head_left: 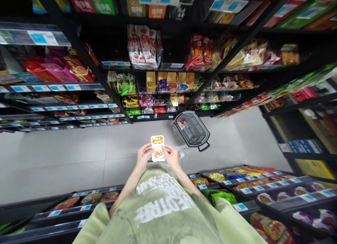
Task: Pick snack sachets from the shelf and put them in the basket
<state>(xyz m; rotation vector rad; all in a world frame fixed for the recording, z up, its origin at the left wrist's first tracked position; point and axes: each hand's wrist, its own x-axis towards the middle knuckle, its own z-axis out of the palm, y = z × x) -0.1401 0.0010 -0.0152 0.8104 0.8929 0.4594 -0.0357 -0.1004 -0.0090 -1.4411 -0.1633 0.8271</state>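
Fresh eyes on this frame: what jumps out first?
The orange-and-white snack packet at centre, pinched between the left hand and right hand above a green printed shirt. Just right of it, a dark shopping basket sits on the grey floor, walled by packed snack shelves.

Bright even light, edges strongly warped

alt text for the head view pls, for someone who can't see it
Both hands, left hand and right hand, hold a small orange and white snack packet in a shop aisle. A dark shopping basket sits on the grey tiled floor ahead, with stocked shelves around.
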